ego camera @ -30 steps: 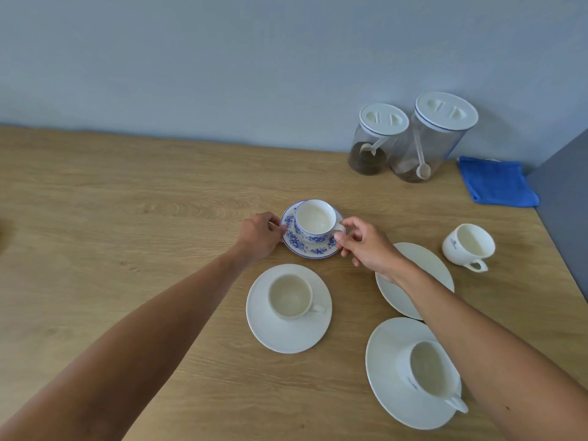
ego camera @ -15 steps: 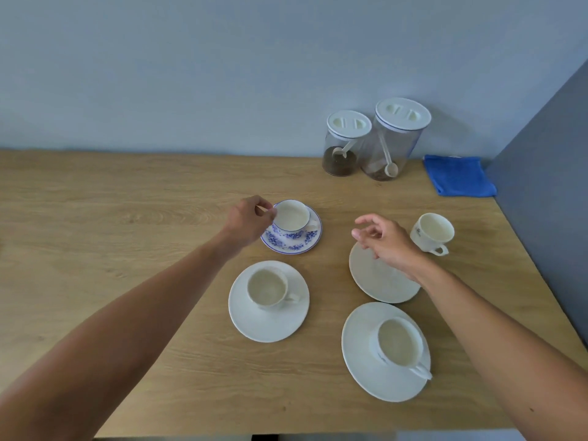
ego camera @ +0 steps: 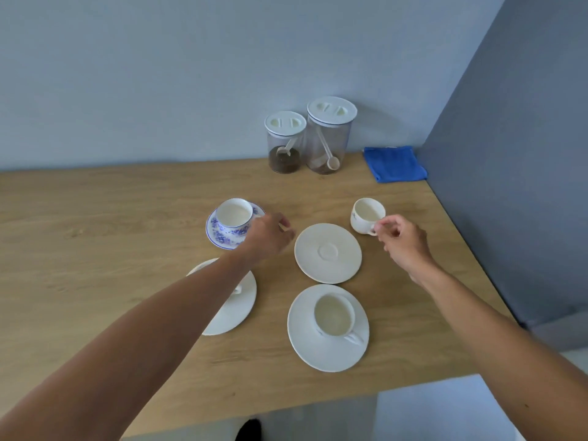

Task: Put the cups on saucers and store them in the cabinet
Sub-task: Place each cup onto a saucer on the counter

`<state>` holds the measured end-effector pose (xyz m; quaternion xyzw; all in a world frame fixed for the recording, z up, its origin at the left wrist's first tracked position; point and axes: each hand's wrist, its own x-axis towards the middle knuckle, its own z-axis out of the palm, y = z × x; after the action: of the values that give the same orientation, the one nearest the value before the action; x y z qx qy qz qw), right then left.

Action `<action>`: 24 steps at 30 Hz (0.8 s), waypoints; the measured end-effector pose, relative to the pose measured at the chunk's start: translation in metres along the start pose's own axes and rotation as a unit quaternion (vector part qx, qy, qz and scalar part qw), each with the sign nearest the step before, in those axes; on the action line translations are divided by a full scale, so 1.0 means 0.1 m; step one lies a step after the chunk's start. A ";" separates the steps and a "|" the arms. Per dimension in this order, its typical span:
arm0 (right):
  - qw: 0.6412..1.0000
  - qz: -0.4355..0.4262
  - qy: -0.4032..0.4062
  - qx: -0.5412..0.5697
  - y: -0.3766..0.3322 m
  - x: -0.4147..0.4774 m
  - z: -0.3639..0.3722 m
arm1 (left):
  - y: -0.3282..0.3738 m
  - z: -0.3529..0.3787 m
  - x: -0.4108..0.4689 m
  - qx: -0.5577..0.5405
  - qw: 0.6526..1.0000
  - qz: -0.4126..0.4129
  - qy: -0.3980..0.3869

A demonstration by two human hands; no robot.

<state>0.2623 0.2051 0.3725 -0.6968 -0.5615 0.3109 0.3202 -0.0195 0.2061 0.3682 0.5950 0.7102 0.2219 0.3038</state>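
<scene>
Clock bearings are taken from the bare white saucer (ego camera: 327, 253) at mid-counter.

- 10 o'clock: blue-flowered cup (ego camera: 234, 214) seated upright on its blue-flowered saucer (ego camera: 219, 238). Paired.
- 6 o'clock: plain white cup (ego camera: 334, 315) on the near white saucer (ego camera: 321, 358), handle toward 5. Paired.
- 8 o'clock: third white saucer (ego camera: 237, 313), mostly under the left forearm. Only a cup handle (ego camera: 237, 289) shows on it. Most likely paired, but the cup body is hidden.
- 1 o'clock: loose white cup (ego camera: 366, 214) with a small blue mark, upright on the wooden counter (ego camera: 95, 233), just beside the bare saucer and not on it.

Hands:
- Right hand (ego camera: 402, 238): thumb and forefinger pinch the loose cup's handle, other fingers curled behind.
- Left hand (ego camera: 270, 232): between the flowered set and the bare saucer, over the flowered saucer's right rim. Fingers look loosely curled and blurred. I cannot tell whether it touches or holds anything.

Progress, as I judge it: three sets are made up and one remains. The loose cup needs a short carry toward 7 o'clock onto the bare saucer's centre ring. Storing has not begun, since all the crockery is on the counter, and no cabinet door can be made out.

Also present:
- 12 o'clock, by the wall: two clear canisters (ego camera: 331, 135).
- Further out at 1 o'clock: a blue cloth (ego camera: 394, 163).
</scene>
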 end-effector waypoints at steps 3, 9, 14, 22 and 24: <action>1.000 0.015 0.007 0.001 0.10 0.03 0.03 | 0.01 0.11 -0.02 0.020 0.999 -0.020 -0.029; 0.999 0.038 0.003 -0.004 0.16 0.09 0.14 | -0.04 0.21 -0.02 0.029 0.996 -0.052 -0.060; 0.998 0.054 0.009 0.037 0.13 0.12 0.16 | -0.07 0.28 -0.01 0.038 0.996 -0.055 -0.066; 0.990 0.054 0.018 0.130 0.11 0.06 0.12 | -0.10 0.35 0.03 -0.002 0.996 -0.072 -0.057; 0.990 0.031 -0.002 0.137 0.09 0.02 0.11 | -0.11 0.35 0.03 -0.010 0.995 -0.075 -0.057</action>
<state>0.2590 0.2070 0.3587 -0.6629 -0.4924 0.3963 0.4015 -0.0032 0.2055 0.3353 0.5485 0.7324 0.1709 0.3655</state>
